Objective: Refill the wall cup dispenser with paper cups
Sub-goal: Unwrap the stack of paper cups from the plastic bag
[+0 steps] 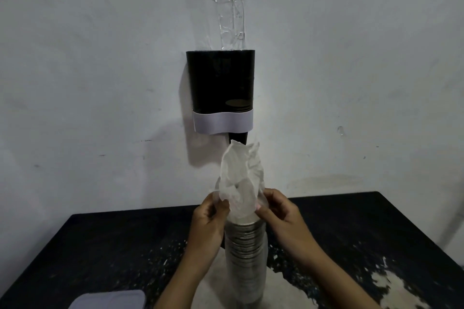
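The stack of cups [245, 253] stands upright on the desk [105, 246], its long axis vertical, directly below the dispenser [221, 88] on the wall [100, 57]. A plastic wrapper [242, 173] bunches open above the top cup. The left hand [209, 218] pinches the wrapper's left edge; the right hand [278, 211] pinches its right edge, both equally near. The cups probably need lifting straight up to the dispenser's open top. A grey pad [108, 300] lies at the desk's near edge.

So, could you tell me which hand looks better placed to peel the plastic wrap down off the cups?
Probably the left hand: its fingers already pinch the loose plastic wrap, while the right hand pinches the sleeve's rim above the cup stack.
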